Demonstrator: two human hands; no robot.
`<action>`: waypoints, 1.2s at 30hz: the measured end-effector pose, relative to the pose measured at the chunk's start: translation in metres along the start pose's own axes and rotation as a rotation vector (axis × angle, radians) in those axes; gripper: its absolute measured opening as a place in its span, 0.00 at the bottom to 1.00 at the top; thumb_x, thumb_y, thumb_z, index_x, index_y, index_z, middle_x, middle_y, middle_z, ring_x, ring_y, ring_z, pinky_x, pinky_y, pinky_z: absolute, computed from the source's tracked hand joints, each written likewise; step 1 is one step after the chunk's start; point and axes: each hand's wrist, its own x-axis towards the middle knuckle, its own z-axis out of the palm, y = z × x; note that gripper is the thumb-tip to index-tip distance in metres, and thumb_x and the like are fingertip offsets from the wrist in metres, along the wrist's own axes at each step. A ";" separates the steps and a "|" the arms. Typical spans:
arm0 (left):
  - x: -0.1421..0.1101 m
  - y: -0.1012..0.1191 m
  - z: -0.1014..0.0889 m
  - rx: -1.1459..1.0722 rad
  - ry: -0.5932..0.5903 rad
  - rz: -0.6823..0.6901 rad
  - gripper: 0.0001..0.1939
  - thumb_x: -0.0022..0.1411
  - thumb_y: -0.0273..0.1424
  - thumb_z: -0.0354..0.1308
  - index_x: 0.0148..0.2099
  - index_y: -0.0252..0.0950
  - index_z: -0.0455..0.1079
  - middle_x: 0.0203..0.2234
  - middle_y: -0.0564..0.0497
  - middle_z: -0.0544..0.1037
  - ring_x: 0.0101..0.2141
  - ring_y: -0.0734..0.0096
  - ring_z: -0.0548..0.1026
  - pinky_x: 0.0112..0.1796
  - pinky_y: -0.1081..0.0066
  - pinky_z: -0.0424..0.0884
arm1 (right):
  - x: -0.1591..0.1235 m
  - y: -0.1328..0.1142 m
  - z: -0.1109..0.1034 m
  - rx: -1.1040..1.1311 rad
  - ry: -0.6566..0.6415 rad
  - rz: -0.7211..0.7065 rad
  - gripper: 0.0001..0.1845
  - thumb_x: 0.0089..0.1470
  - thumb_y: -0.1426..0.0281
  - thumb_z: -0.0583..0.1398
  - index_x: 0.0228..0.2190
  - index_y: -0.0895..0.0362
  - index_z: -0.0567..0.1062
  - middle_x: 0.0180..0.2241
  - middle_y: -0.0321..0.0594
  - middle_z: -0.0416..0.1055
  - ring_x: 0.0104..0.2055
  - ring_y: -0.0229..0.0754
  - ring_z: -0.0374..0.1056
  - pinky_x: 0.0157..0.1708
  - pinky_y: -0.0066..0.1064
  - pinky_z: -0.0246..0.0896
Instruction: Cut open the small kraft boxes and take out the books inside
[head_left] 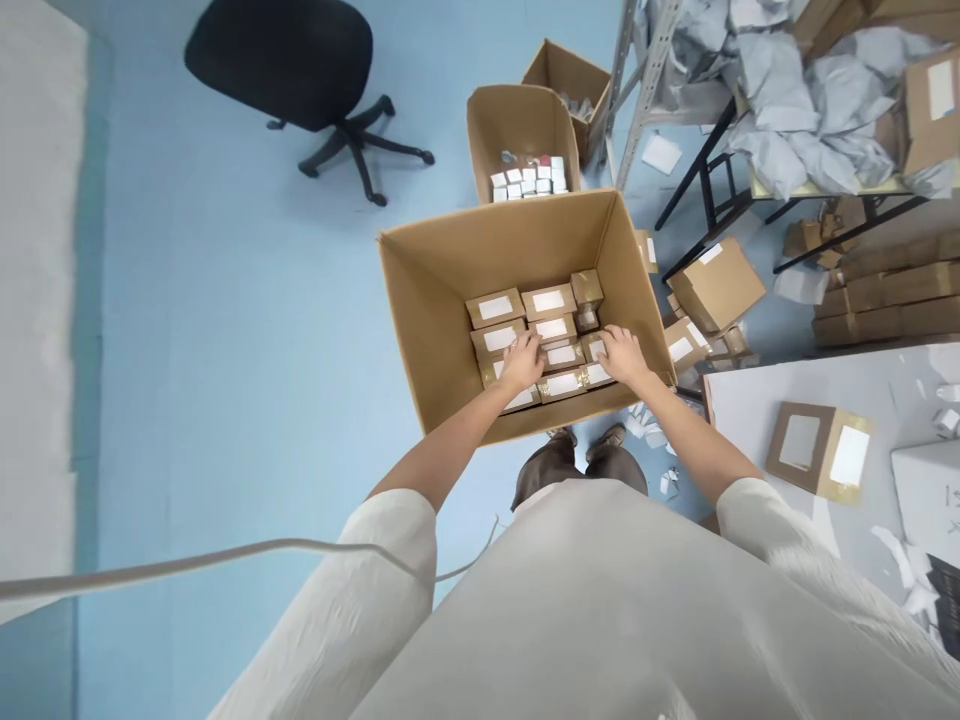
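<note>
A large open carton (495, 235) stands in front of me, with several small brown cardboard boxes (549, 300) packed inside. Most of these carry white labels on top. My left hand (525, 362) reaches into the carton and rests on the small boxes left of the middle, its fingers apart and slightly bent. To the right, my right hand (621, 353) lies over a labelled small box (595, 348) near the carton's right wall, with fingers spread. Neither hand visibly lifts a box. The undersides of both hands are hidden.
Behind the carton stands another open carton (521, 115) with small white boxes. A black office chair (292, 65) is at the upper left. Grey parcels (780, 85) pile on a table at the right. A taped box (814, 450) sits on a white table. A cable (262, 547) crosses the lower left.
</note>
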 end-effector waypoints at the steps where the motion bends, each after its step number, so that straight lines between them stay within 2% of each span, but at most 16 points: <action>1: 0.003 -0.005 0.002 -0.003 -0.011 -0.006 0.36 0.70 0.30 0.53 0.79 0.38 0.64 0.80 0.37 0.62 0.78 0.44 0.60 0.74 0.41 0.63 | 0.008 -0.003 0.004 -0.007 -0.034 0.000 0.29 0.71 0.67 0.57 0.69 0.61 0.74 0.73 0.60 0.66 0.70 0.66 0.61 0.67 0.54 0.62; 5: 0.018 -0.020 0.023 -0.033 -0.039 -0.039 0.35 0.72 0.31 0.53 0.79 0.39 0.65 0.80 0.38 0.62 0.77 0.44 0.61 0.73 0.44 0.64 | 0.037 -0.007 0.026 -0.041 -0.143 -0.010 0.28 0.71 0.69 0.56 0.68 0.61 0.75 0.72 0.59 0.67 0.70 0.64 0.61 0.67 0.53 0.62; 10: 0.046 -0.038 0.071 -0.103 -0.065 -0.123 0.35 0.72 0.30 0.53 0.79 0.39 0.64 0.80 0.38 0.62 0.77 0.44 0.62 0.74 0.44 0.63 | 0.086 0.010 0.070 -0.093 -0.224 -0.042 0.29 0.71 0.68 0.55 0.69 0.59 0.75 0.73 0.59 0.66 0.71 0.66 0.60 0.68 0.56 0.61; 16: 0.081 -0.060 0.120 -0.129 -0.141 -0.192 0.35 0.73 0.30 0.52 0.79 0.37 0.64 0.81 0.38 0.59 0.78 0.44 0.61 0.76 0.43 0.59 | 0.153 0.038 0.133 -0.133 -0.359 -0.092 0.31 0.70 0.70 0.54 0.70 0.62 0.74 0.74 0.60 0.66 0.71 0.66 0.60 0.69 0.57 0.61; 22: 0.117 -0.088 0.167 -0.171 -0.174 -0.253 0.36 0.72 0.30 0.54 0.80 0.39 0.63 0.81 0.38 0.60 0.78 0.43 0.60 0.76 0.41 0.58 | 0.212 0.056 0.197 -0.146 -0.420 -0.183 0.35 0.67 0.73 0.57 0.73 0.62 0.71 0.74 0.59 0.66 0.70 0.65 0.62 0.70 0.56 0.61; 29: 0.149 -0.120 0.224 -0.218 -0.190 -0.321 0.36 0.73 0.32 0.54 0.81 0.40 0.62 0.81 0.40 0.60 0.77 0.40 0.61 0.74 0.40 0.61 | 0.282 0.068 0.288 -0.094 -0.399 -0.183 0.26 0.69 0.73 0.56 0.63 0.58 0.80 0.73 0.55 0.68 0.72 0.61 0.62 0.72 0.54 0.61; 33: 0.157 -0.130 0.248 -0.221 -0.210 -0.332 0.36 0.73 0.32 0.53 0.81 0.41 0.62 0.81 0.41 0.60 0.76 0.40 0.63 0.74 0.42 0.63 | 0.297 0.067 0.326 -0.090 -0.379 -0.150 0.30 0.69 0.71 0.60 0.69 0.64 0.73 0.78 0.62 0.57 0.75 0.63 0.59 0.74 0.54 0.59; 36: 0.159 -0.134 0.257 -0.228 -0.214 -0.337 0.37 0.73 0.31 0.53 0.82 0.41 0.61 0.81 0.41 0.60 0.76 0.41 0.64 0.73 0.43 0.65 | 0.295 0.065 0.340 -0.109 -0.372 -0.149 0.44 0.67 0.64 0.67 0.77 0.64 0.62 0.82 0.65 0.45 0.76 0.68 0.55 0.73 0.57 0.62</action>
